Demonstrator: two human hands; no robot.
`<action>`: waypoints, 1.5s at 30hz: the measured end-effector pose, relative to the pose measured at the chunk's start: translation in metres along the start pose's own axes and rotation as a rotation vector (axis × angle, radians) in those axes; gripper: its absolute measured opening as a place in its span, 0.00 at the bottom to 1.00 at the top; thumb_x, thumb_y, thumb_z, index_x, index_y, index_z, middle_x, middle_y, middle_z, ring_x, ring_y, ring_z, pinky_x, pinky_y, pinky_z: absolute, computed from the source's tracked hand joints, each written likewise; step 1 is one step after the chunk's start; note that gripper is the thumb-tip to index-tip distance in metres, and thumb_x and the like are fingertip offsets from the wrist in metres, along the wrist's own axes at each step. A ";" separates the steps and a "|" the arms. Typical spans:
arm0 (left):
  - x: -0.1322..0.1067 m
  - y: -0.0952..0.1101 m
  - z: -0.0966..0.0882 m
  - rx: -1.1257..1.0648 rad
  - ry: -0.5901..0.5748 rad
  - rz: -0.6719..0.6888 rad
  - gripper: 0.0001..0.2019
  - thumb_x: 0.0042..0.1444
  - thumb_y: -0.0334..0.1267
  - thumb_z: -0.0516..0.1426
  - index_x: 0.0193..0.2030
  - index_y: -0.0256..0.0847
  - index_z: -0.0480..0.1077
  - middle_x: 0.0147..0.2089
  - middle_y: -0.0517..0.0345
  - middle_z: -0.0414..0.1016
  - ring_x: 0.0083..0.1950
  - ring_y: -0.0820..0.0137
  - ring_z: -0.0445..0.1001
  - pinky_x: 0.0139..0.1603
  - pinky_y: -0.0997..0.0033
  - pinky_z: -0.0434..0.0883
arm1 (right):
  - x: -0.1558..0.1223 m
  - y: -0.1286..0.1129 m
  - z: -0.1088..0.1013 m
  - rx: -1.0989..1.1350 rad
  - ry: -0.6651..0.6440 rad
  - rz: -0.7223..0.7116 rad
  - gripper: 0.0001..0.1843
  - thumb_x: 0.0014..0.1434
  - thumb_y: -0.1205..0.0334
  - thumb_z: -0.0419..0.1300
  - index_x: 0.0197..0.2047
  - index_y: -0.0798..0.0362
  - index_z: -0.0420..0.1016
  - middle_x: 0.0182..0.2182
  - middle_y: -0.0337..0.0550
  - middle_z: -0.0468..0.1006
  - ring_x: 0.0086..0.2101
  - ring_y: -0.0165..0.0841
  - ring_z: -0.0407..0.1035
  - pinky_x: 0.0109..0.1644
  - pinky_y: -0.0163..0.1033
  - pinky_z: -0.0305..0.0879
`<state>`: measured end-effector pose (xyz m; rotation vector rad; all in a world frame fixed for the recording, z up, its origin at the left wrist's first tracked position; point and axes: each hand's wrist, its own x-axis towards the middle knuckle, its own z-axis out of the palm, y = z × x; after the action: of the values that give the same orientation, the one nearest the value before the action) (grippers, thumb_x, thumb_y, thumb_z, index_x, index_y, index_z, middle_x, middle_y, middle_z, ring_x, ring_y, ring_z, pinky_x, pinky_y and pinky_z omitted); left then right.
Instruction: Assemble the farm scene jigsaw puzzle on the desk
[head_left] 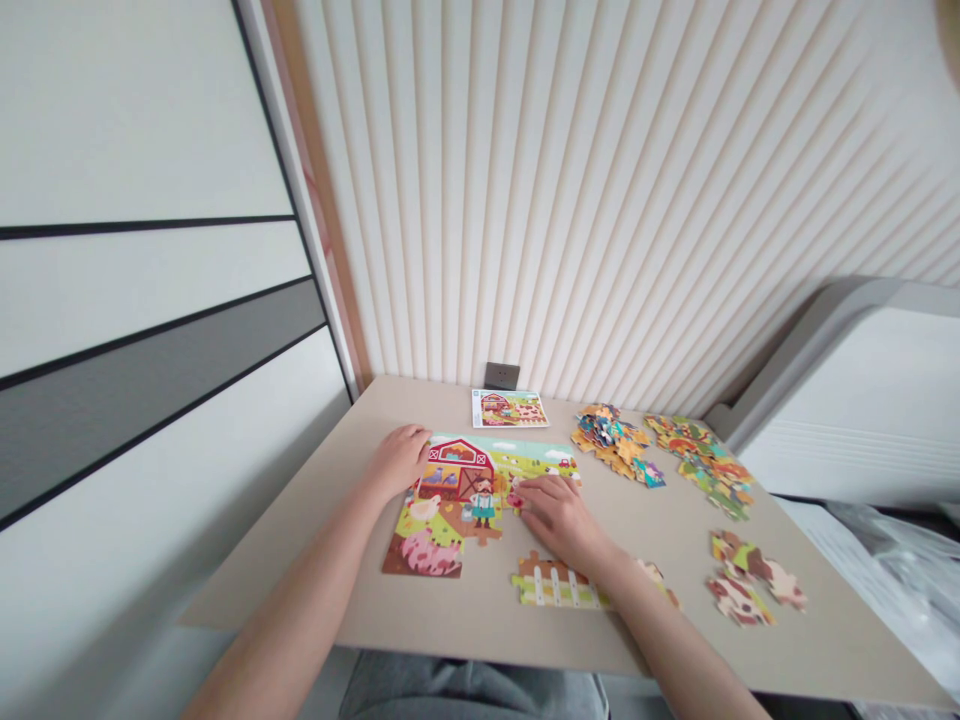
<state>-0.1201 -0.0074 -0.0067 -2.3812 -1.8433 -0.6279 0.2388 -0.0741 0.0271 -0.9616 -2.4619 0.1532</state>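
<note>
Head view from my desk, folks: ribbed white wall [600,180] ahead, striped sliding panels [150,280] on the left, a white unit [847,400] on the right. The tan table [330,600] filled the bottom of the shot, with a wall socket [502,376] just above its back edge. On it sat my farm jigsaw [450,490], mostly joined around a red barn, with a picture card [510,408] behind it. Loose pieces [611,440] lay heaped off to the right, and a fence section [555,582] sat just below the jigsaw. My left hand [401,462] rested on the jigsaw's top left, fingers [412,445] relaxed and flat, gripping nothing. My right hand [559,520] sat at its right side, fingertips [521,495] down near the edge; I couldn't tell if they pinched a piece. Honest risk: the joined bits weren't glued, so dragging a hand could split them, and my right forearm [660,620] passed just beside the fence section, so a careless sweep might knock it.
</note>
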 end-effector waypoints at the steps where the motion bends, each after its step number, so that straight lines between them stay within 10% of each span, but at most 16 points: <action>1: 0.000 0.000 0.000 0.000 0.002 0.001 0.16 0.68 0.34 0.51 0.55 0.42 0.76 0.56 0.47 0.77 0.58 0.60 0.74 0.63 0.58 0.69 | -0.002 -0.003 -0.001 -0.010 -0.004 -0.031 0.16 0.71 0.61 0.58 0.60 0.45 0.76 0.54 0.48 0.81 0.55 0.41 0.72 0.60 0.52 0.64; 10: -0.002 0.010 -0.011 -0.033 0.068 0.041 0.15 0.66 0.32 0.52 0.54 0.39 0.76 0.56 0.43 0.76 0.58 0.56 0.74 0.63 0.50 0.69 | -0.014 -0.022 -0.005 -0.063 -0.038 -0.121 0.13 0.73 0.65 0.56 0.56 0.46 0.77 0.48 0.45 0.84 0.50 0.36 0.75 0.62 0.51 0.58; 22: -0.012 0.122 -0.022 -0.279 -0.135 0.612 0.20 0.65 0.27 0.54 0.61 0.47 0.73 0.61 0.55 0.77 0.64 0.62 0.71 0.70 0.54 0.63 | -0.017 -0.021 -0.002 -0.038 -0.013 -0.124 0.11 0.72 0.66 0.57 0.53 0.45 0.77 0.48 0.43 0.83 0.50 0.36 0.74 0.63 0.51 0.56; 40: -0.017 0.108 -0.008 -0.241 -0.256 0.620 0.30 0.66 0.26 0.52 0.73 0.52 0.61 0.72 0.57 0.67 0.74 0.66 0.62 0.75 0.52 0.56 | -0.021 -0.024 -0.008 -0.099 -0.020 -0.034 0.14 0.72 0.63 0.56 0.58 0.45 0.77 0.54 0.47 0.81 0.52 0.40 0.73 0.61 0.50 0.61; 45: -0.013 0.102 -0.011 -0.283 -0.176 0.613 0.24 0.66 0.26 0.51 0.65 0.48 0.71 0.69 0.57 0.71 0.70 0.65 0.67 0.74 0.55 0.60 | -0.023 -0.025 -0.006 -0.094 -0.027 0.005 0.14 0.72 0.62 0.57 0.57 0.44 0.77 0.53 0.46 0.81 0.52 0.40 0.72 0.61 0.49 0.62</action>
<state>-0.0304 -0.0515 0.0183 -3.0496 -1.0015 -0.6504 0.2412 -0.1082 0.0296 -1.0111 -2.5105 0.0528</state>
